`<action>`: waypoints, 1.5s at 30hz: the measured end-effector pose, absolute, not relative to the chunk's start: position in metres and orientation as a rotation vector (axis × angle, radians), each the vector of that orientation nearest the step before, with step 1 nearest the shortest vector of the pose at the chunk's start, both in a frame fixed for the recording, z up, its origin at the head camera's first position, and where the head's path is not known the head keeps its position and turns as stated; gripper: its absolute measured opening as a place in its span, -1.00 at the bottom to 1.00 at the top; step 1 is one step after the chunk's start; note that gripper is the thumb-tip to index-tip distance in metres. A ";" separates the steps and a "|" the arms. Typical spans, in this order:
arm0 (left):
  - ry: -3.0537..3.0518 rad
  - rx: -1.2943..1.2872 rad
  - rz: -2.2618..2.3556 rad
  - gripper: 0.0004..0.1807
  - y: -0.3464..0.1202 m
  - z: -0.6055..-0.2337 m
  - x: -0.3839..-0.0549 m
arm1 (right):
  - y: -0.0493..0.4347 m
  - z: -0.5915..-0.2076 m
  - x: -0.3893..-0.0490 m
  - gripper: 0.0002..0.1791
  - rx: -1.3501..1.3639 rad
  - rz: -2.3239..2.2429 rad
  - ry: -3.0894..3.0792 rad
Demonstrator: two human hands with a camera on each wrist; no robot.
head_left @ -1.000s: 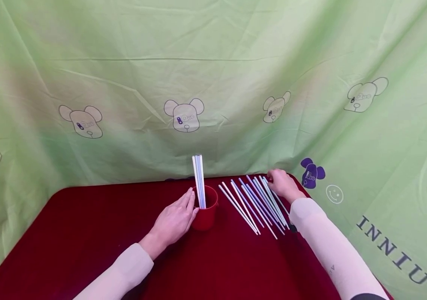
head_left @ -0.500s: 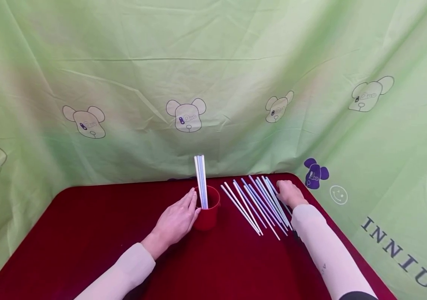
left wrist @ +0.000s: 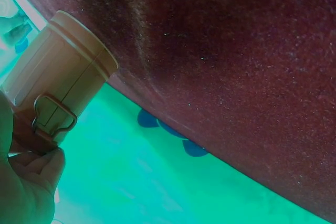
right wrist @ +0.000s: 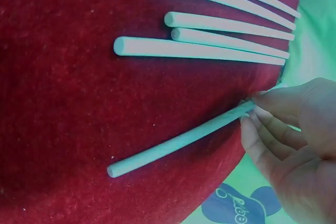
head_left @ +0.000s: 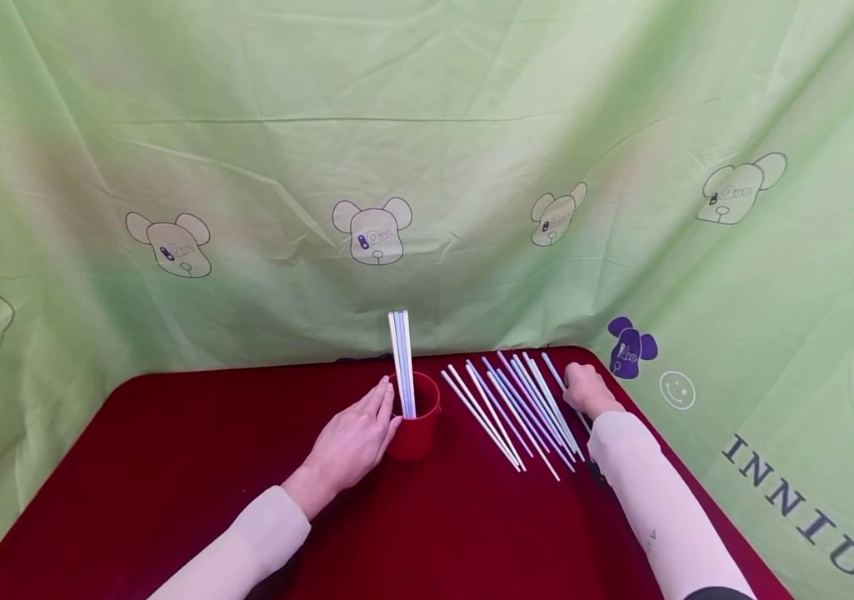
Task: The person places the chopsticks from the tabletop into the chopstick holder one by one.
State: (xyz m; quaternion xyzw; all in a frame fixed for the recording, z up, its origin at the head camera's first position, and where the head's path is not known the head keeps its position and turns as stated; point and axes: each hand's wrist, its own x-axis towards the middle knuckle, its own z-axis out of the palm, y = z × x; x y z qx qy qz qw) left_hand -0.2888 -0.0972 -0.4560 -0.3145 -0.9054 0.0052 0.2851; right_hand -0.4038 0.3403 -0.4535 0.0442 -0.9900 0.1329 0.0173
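A red cup [head_left: 412, 442] stands upright, with a bundle of pale and blue chopsticks [head_left: 402, 362] rising from it. My left hand [head_left: 352, 437] holds the cup's left side near the rim, fingers behind and thumb in front. In the left wrist view the cup [left wrist: 63, 66] shows a small loop handle [left wrist: 55, 116] close to my fingertips. My right hand [head_left: 590, 390] pinches a single pale chopstick between thumb and fingers. That chopstick [right wrist: 178, 142] lies apart from the others in the right wrist view, its free end close to the cloth.
Several loose chopsticks [head_left: 516, 412] in white, blue and lilac lie side by side between the cup and my right hand. Dark red cloth [head_left: 194, 467] covers the table. A green printed curtain [head_left: 262, 183] hangs behind the table and along both sides.
My right hand has moved rightward and slightly toward me, drawing one chopstick away from the row's right end. The left hand stays at the cup. The view has shifted slightly.
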 end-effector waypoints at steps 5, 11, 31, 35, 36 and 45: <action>-2.415 -0.839 0.021 -0.41 -0.097 -0.457 -0.289 | 0.346 -0.454 -0.404 -0.89 0.157 0.479 -3.053; -2.418 -0.831 0.018 -0.41 -0.097 -0.455 -0.289 | 0.352 -0.445 -0.401 -0.96 0.200 0.594 -2.990; -2.400 -0.832 0.030 -0.41 -0.098 -0.456 -0.289 | 0.326 -0.400 -0.385 -0.75 0.095 1.435 -2.777; -2.406 -0.834 0.011 -0.41 -0.098 -0.457 -0.288 | 0.313 -0.398 -0.384 -0.75 0.104 1.416 -2.703; -2.404 -0.837 0.005 -0.41 -0.098 -0.457 -0.287 | 0.310 -0.398 -0.385 -0.75 0.104 1.411 -2.682; -2.412 -0.833 -0.004 -0.41 -0.097 -0.456 -0.287 | 0.275 -0.379 -0.380 -0.72 0.238 1.531 -2.490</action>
